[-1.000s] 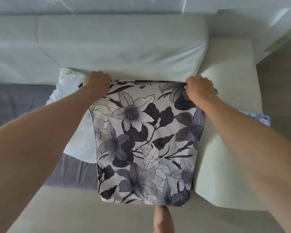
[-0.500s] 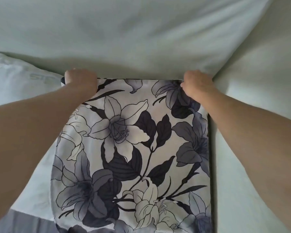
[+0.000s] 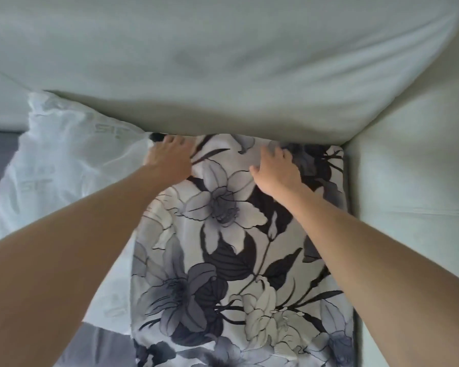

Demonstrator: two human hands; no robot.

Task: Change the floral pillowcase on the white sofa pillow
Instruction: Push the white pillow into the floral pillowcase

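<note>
Hands on floral pillowcase top edge | left hand at corner | right hand mid-edge

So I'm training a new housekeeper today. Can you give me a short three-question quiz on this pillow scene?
1. True or false: both hands, left hand and right hand, are on the floral pillowcase.
2. What lies directly left of the floral pillowcase? A) a white pillow B) a wooden tray C) a folded towel
3. Fill in: the far edge of the floral pillowcase sits against the pale ____ cushion.

Key: 1 true; 2 A, the white pillow; 3 sofa.
</note>
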